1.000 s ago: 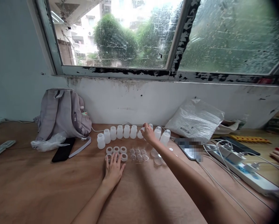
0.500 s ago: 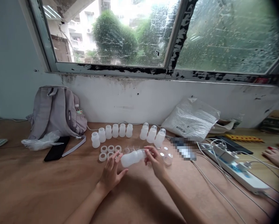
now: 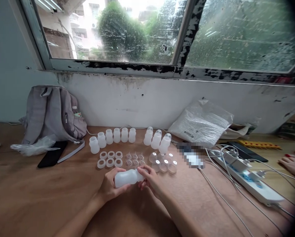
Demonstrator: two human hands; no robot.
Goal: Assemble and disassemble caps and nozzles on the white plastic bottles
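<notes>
A frosted white baby bottle (image 3: 125,178) lies sideways between my two hands, just above the table. My left hand (image 3: 110,184) is wrapped round its base end. The fingers of my right hand (image 3: 148,177) close on its top end and hide most of it. Beyond them, screw rings (image 3: 110,162) lie in two rows, with clear nipples (image 3: 135,162) beside them and clear domed caps (image 3: 163,166) to the right. Several uncapped bottles (image 3: 116,135) stand in a row behind. Three capped bottles (image 3: 156,139) stand to their right.
At the left are a grey backpack (image 3: 51,112), a plastic bag (image 3: 35,147) and a black flat item (image 3: 52,157). On the right lie a silvery pouch (image 3: 199,121), a blurred-out item (image 3: 191,156) and a power strip (image 3: 258,187) with cables. Another person's hand (image 3: 292,166) rests at the far right.
My left hand has closed round the bottle's base, where its fingers were spread before. Both hands and the bottle have come nearer to me. The view has shifted slightly.
</notes>
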